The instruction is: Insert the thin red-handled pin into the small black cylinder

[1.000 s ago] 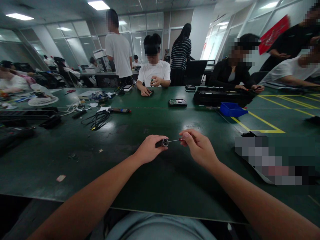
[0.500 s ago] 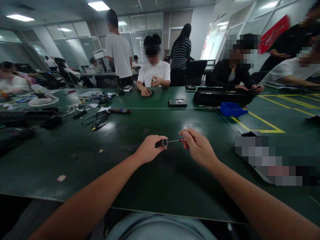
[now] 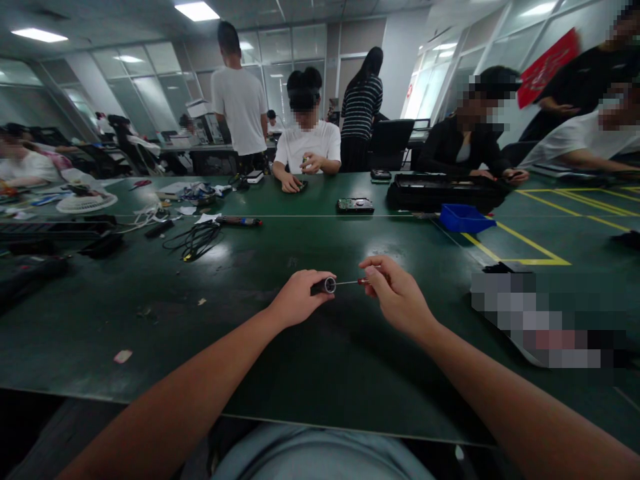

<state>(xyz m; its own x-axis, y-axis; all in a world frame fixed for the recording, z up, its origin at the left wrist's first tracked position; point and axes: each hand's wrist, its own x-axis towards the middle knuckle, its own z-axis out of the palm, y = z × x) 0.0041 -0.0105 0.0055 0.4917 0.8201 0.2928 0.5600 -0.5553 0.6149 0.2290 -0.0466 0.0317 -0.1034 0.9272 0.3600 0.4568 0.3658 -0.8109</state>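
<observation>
Right hand's (image 3: 397, 297) rod (image 3: 347, 283) rose; left hand (image 3: 299, 298) holds cylinder (image 3: 329, 285).

txt: none legible | red banner (image 3: 547, 67): marks too blurred to read

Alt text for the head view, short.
The left hand grips a small dark cylinder while the right hand pinches a thin metal rod whose tip meets the cylinder's silvery end, above a dark green table. Other people sit across the table, near a blue bin and loose cables.
</observation>
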